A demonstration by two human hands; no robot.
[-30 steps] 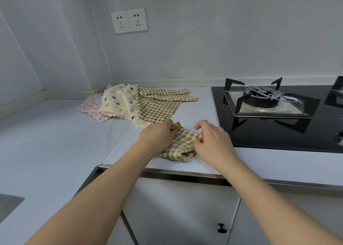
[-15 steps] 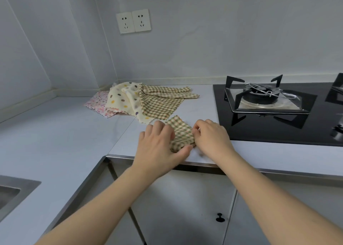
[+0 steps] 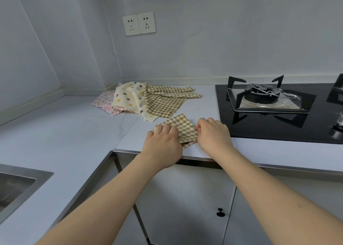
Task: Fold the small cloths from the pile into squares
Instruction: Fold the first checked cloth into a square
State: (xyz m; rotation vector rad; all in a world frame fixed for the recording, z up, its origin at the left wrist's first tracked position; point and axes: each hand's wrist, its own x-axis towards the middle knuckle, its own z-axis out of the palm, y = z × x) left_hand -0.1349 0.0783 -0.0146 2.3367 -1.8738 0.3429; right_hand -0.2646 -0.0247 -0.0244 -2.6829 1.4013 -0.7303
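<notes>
White countertop (image 3: 61,133) runs round the corner; black gas hob (image 3: 278,126) set into it on the right, steel sink (image 3: 16,185) at the lower left. Cloth pile (image 3: 148,100) sits back near the wall corner: checked cloth on top, polka-dot under it, pink floral at the bottom left. Folded checked cloth (image 3: 182,126) lies near the counter's front edge, just in front of the pile, left of the hob, roughly square, set corner-on.

Left hand (image 3: 163,142) rests on the cloth's left side, palm down, fingers curled over the left edge, knuckles up. Right hand (image 3: 213,133) at the right corner, fingers bent and bunched together, tips on the cloth edge. Can't tell if either hand pinches fabric or only presses it.
</notes>
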